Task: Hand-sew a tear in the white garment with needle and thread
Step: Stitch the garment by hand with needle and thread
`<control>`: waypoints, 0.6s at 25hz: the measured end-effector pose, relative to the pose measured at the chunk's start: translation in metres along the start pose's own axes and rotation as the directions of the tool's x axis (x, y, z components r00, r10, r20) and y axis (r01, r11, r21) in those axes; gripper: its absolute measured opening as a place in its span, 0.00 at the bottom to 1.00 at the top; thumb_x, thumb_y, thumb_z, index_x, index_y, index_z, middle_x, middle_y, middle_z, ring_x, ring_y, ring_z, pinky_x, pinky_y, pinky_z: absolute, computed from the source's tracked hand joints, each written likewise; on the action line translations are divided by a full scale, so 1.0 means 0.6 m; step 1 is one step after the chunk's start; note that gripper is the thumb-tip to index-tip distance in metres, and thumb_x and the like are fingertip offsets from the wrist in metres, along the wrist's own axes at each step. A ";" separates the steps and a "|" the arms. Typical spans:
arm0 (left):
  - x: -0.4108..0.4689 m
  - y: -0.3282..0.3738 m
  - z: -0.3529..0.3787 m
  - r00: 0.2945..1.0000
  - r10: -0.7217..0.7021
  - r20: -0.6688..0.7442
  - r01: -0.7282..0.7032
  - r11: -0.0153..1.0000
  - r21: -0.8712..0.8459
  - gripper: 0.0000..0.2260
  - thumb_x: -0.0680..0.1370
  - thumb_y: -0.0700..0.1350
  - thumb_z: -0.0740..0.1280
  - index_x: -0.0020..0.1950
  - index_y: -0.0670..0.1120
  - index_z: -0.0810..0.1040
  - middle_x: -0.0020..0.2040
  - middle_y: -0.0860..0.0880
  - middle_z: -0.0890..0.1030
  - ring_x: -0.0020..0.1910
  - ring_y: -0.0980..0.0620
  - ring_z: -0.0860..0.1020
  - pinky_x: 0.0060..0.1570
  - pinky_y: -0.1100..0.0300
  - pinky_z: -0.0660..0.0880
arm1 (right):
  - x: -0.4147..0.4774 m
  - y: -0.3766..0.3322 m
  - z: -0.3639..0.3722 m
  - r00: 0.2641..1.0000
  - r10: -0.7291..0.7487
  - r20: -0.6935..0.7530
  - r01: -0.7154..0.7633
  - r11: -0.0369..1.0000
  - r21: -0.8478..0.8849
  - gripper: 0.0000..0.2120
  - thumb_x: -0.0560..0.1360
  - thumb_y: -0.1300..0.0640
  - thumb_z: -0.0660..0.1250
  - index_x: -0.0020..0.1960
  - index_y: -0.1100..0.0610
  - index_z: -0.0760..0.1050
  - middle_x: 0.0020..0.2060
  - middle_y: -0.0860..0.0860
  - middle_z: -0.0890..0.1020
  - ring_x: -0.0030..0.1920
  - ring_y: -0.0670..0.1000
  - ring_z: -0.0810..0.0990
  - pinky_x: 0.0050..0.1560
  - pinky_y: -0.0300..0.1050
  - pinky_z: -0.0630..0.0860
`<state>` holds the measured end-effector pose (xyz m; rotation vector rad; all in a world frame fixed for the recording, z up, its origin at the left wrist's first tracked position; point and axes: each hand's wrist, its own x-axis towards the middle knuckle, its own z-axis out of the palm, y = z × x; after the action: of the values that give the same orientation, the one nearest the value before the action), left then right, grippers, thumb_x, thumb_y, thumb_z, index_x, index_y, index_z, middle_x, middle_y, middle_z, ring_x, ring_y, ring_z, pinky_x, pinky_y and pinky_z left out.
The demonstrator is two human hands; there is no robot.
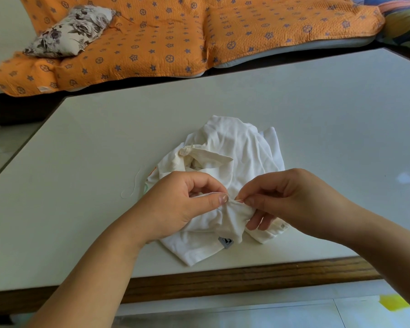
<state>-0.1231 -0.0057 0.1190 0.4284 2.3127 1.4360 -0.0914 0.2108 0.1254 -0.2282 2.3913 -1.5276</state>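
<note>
Two hands meet at the near edge of the garment (234, 147) heaped on the tabletop (317, 114): the left hand (187, 204) pinches a fold, likely to keep the tear taut, the right hand (294, 197) pinches the needle (239, 199) in its fingers (247, 200) at that fold, and thread (130, 190) trails off the garment's left.

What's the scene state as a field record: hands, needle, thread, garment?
white garment: crumpled on the table, grey label showing
left hand: pinches a fold of the white garment
right hand: pinches the needle at that fold
thread: loose strand on the table, left of the white garment
background: floral pillow on orange quilted cover
</note>
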 end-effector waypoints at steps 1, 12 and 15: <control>0.001 -0.001 0.001 1.000 0.007 0.009 -0.007 1.000 -0.001 0.06 0.70 0.52 0.71 0.45 0.53 0.85 0.44 0.55 0.86 0.49 0.59 0.83 0.53 0.64 0.77 | 0.000 0.000 0.002 1.000 0.006 0.011 -0.006 0.999 0.040 0.11 0.78 0.61 0.67 0.44 0.48 0.84 0.32 0.51 0.86 0.32 0.46 0.84 0.38 0.34 0.78; 0.014 -0.013 0.021 0.997 -0.077 -0.016 0.076 0.993 -0.085 0.13 0.67 0.57 0.74 0.46 0.50 0.86 0.48 0.39 0.85 0.54 0.37 0.82 0.62 0.39 0.75 | 0.005 0.003 0.034 1.000 0.006 -0.009 -0.005 0.995 0.095 0.07 0.81 0.63 0.61 0.52 0.52 0.73 0.36 0.53 0.85 0.38 0.51 0.86 0.44 0.48 0.83; 0.018 -0.015 0.026 0.994 -0.100 -0.047 0.093 0.988 -0.124 0.21 0.62 0.65 0.76 0.46 0.52 0.86 0.49 0.36 0.83 0.47 0.35 0.80 0.60 0.40 0.74 | 0.005 0.006 0.038 0.999 -0.027 -0.027 0.028 0.998 0.052 0.08 0.82 0.61 0.59 0.52 0.50 0.74 0.38 0.51 0.86 0.38 0.50 0.86 0.47 0.51 0.83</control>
<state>-0.1257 0.0076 0.1026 0.2425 2.2389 1.5477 -0.0866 0.1918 0.1127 -0.2314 2.3738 -1.6133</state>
